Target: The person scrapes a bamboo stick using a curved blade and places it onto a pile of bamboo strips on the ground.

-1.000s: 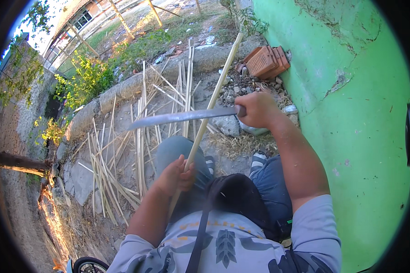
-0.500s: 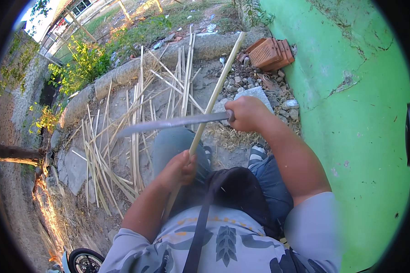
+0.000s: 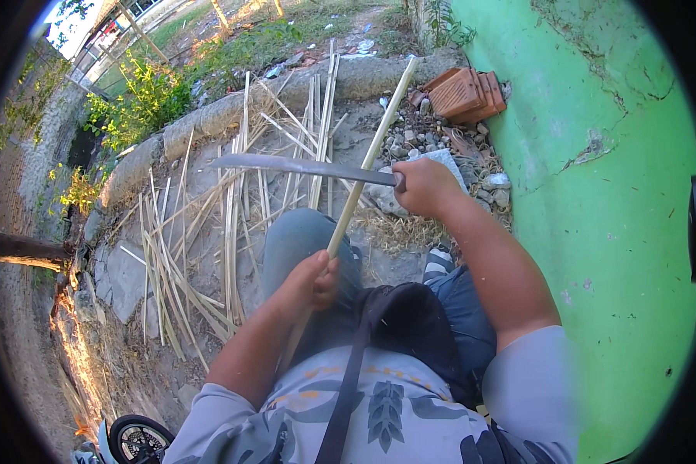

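Bamboo stick (image 3: 371,158), long and pale, runs up the middle of the head view, its low end clamped in the left hand (image 3: 311,282) and its far tip reaching out toward the stone curb (image 3: 209,116). Left fingers are curled tight around the stick just above the raised knee in grey-blue trousers (image 3: 298,240), thumb on the near side. Over on the other side, the right hand (image 3: 425,185) is clenched round the handle of a long knife (image 3: 301,165), and the dull grey blade stretches out leftward from those knuckles, lying across the stick well beyond the left fingers; blade and stick meet close by the right fist, though I cannot tell if the edge is biting in. Past both sets of fingers, thin split strips of bamboo (image 3: 232,209) lie scattered over the bare ground, fanning toward the curb. Beyond the right knuckles sits a heap of grey stones (image 3: 417,139) and a stack of reddish roof tiles (image 3: 464,93), hard against the green wall (image 3: 611,193) that fills the right side. Nearer than the fingers, a dark bag strap (image 3: 348,387) crosses a patterned grey shirt. Down in the bottom left corner, a black wheel (image 3: 135,437) pokes in.
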The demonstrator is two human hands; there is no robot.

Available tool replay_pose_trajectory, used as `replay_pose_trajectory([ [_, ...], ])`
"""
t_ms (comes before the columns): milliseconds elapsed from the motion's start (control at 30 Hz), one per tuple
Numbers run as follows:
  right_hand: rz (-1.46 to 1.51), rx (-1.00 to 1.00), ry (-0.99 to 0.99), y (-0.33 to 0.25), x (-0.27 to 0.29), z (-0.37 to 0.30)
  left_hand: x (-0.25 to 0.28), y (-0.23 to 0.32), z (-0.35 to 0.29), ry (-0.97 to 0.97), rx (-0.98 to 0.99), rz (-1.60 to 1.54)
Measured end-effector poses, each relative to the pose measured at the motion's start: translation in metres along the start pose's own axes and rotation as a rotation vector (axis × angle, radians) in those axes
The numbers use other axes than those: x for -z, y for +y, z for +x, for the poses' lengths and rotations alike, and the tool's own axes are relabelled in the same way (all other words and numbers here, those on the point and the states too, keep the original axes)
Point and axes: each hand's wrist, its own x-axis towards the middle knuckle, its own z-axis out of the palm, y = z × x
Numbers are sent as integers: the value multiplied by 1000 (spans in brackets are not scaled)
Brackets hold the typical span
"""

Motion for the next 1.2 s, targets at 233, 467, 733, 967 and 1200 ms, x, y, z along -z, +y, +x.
replay_pose_trajectory([
  [233,-39,169,-46,-17,-4,-7,5,-1,-3,-46,6,3],
  [467,135,-31,5,17,2,7,-7,0,-5,42,-22,127],
  [733,34,132,-63,16,-13,0,-9,4,-3,-17,-54,169],
  [967,74,139,-5,-16,-3,-4,8,1,-9,-96,-39,-102],
  [1200,102,6,65,21,-11,6,5,1,-5,-72,-41,69],
])
